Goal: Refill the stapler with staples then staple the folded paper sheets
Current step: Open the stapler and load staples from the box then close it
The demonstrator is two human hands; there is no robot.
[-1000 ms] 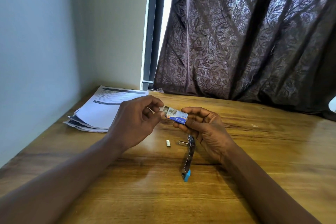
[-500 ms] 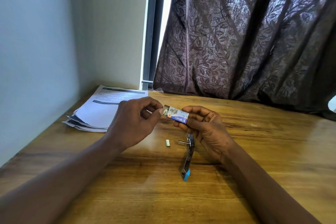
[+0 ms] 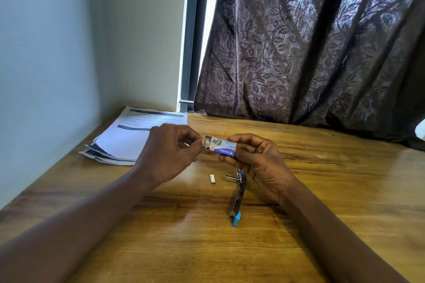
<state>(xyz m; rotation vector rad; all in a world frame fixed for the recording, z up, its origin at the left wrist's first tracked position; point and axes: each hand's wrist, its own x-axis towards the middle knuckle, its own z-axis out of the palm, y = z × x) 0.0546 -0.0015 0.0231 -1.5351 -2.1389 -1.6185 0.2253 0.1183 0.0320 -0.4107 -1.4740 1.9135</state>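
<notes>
Head view. Staple box (image 3: 222,147): grasped in right grip (image 3: 257,161), above tabletop (image 3: 322,213). Inner tray (image 3: 207,141) is pinched by left grip (image 3: 167,151) and is drawn slightly further out than a second ago; contents are judged nearly reachable. Stapler (image 3: 239,193): lying opened beneath, awaiting refill. Papers (image 3: 122,138): far left.

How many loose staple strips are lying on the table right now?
1: a short staple strip lies on the table, just left of the stapler. Others may be hidden in the staple box the right hand holds.
</notes>
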